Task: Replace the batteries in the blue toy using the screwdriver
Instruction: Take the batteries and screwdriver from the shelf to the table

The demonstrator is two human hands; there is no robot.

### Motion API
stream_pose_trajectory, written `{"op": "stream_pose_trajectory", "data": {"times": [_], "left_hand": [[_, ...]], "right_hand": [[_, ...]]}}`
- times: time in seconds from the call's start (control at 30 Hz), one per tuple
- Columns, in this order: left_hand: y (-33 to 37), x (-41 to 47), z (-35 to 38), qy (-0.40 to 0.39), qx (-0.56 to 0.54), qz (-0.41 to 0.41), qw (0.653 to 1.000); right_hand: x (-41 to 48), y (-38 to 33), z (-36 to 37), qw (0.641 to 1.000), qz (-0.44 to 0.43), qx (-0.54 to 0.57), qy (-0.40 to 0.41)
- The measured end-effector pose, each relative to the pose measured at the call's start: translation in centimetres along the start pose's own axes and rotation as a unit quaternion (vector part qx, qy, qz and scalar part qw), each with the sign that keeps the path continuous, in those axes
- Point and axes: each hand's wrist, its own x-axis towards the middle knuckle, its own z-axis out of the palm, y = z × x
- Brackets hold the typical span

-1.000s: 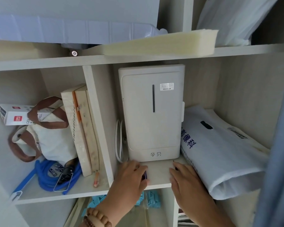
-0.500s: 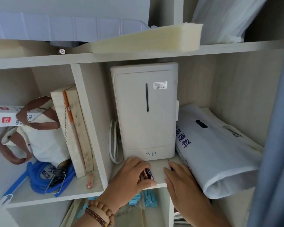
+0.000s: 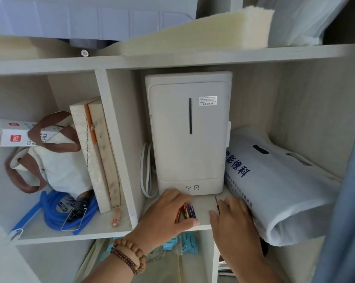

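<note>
My left hand (image 3: 164, 215) rests on the shelf board (image 3: 203, 203) in front of a white appliance and grips a few batteries (image 3: 186, 211), orange-black and purple ones, between thumb and fingers. My right hand (image 3: 231, 221) lies beside it on the same shelf, with the thin dark shaft of a screwdriver (image 3: 217, 203) sticking out above the fingers; its handle is hidden under the hand. The blue toy is not in view.
A tall white appliance (image 3: 190, 133) stands at the back of the shelf, with a white printed bag (image 3: 279, 184) to its right. The left compartment holds a tote bag (image 3: 56, 162), boards (image 3: 97, 152), a blue hose (image 3: 56, 211) and loose batteries (image 3: 62, 206). Blue pieces (image 3: 188, 243) lie below.
My left hand has turned and lifted the batteries into view between thumb and fingers. My right hand has closed in over the screwdriver, whose tip now shows more.
</note>
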Motion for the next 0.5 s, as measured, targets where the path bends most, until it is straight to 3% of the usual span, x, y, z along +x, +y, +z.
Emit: {"op": "stream_pose_trajectory", "data": {"times": [0.5], "left_hand": [[-0.20,-0.21,0.08,0.003,0.004,0.000,1.000]], "right_hand": [[-0.07,-0.01,0.14,0.991,0.016,0.132,0.021]]}}
